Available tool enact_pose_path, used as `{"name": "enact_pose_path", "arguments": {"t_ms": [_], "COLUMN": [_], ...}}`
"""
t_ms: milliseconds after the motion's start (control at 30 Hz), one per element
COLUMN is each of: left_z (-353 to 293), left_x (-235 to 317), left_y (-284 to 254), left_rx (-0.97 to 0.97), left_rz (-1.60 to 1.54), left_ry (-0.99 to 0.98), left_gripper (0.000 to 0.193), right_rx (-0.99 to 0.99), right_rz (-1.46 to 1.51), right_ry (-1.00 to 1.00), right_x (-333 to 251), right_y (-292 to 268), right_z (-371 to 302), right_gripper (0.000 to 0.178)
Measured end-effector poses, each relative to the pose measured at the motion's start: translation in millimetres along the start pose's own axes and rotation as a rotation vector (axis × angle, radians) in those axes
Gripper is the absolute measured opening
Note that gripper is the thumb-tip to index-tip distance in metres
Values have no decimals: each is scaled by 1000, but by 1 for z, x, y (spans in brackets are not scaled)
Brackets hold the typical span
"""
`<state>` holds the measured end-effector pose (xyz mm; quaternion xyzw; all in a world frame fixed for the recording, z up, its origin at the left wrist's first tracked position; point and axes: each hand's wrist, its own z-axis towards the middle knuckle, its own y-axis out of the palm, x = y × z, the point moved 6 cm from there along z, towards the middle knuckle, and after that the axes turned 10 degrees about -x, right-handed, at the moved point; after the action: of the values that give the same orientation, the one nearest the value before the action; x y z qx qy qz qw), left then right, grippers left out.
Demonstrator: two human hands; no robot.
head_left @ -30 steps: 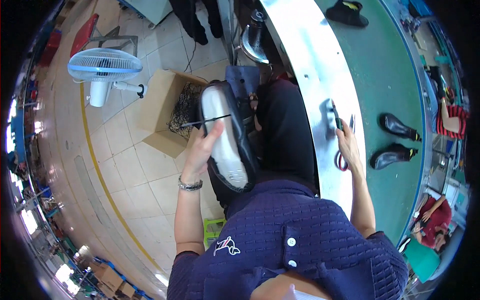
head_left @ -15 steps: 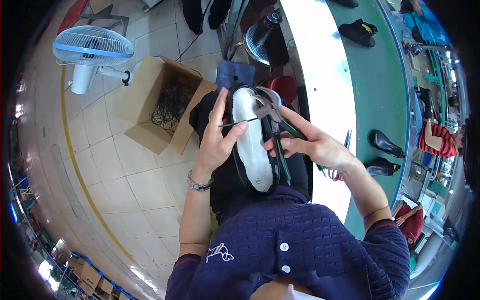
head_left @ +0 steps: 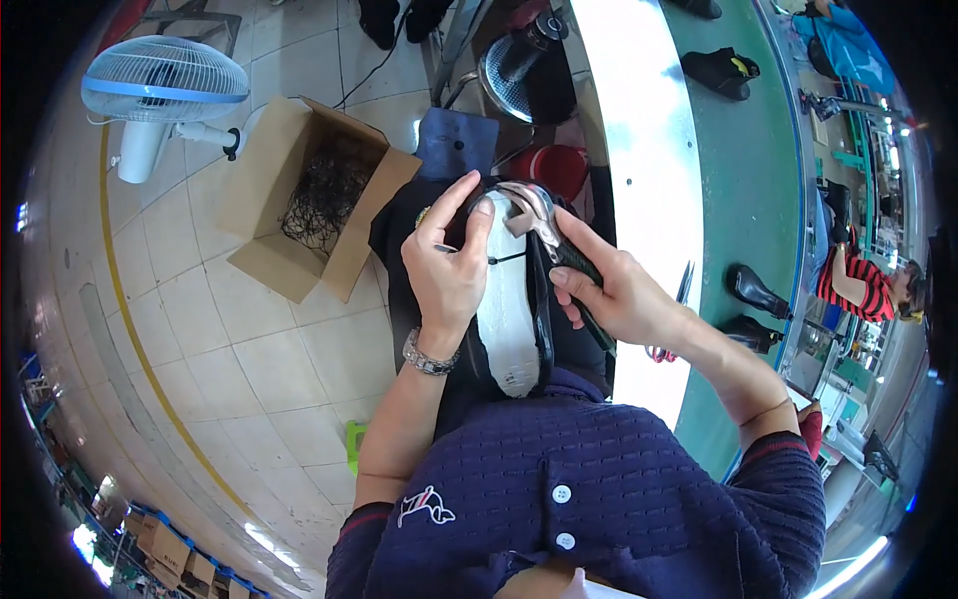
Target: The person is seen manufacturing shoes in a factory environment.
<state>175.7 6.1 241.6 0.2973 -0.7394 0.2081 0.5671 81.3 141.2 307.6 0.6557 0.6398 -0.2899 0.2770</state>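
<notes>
A black shoe [head_left: 512, 329] lies bottom up across my lap, its white underside showing and its toe pointing away from me. My left hand [head_left: 446, 270] holds it near the toe from the left side, the thumb resting on the white underside. A thin dark cord [head_left: 506, 260] crosses the underside beside that thumb. In my right hand [head_left: 624, 295] is a pair of lasting pincers [head_left: 544, 232] with dark green handles squeezed together. The metal jaws sit over the right edge of the toe; what they bite is hidden.
A cardboard box [head_left: 264, 230] with tangled black cords stands on the tiled floor at the left, beside a fan [head_left: 165, 100]. A white worktop [head_left: 654, 200] runs along my right, then a green conveyor [head_left: 728, 190] with several dark shoes. Beyond it, people are at work.
The pincers' handles have come together, and the jaws have tilted over the toe edge. My left thumb has slid up the underside toward the toe. The whole view has shifted slightly.
</notes>
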Motion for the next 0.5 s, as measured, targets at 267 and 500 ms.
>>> {"name": "enact_pose_path", "arguments": {"t_ms": [267,500], "left_z": [-4,4], "left_x": [-4,1], "left_y": [-2,-5], "left_rx": [-2,6], "left_rz": [-108,-88], "left_ry": [92,99], "left_gripper": [27,23], "right_rx": [140,114], "right_rz": [-256,-690], "right_ry": [-124,17], "right_x": [20,-16], "right_y": [2,-18], "right_z": [-6,-15], "right_gripper": [60,55]}}
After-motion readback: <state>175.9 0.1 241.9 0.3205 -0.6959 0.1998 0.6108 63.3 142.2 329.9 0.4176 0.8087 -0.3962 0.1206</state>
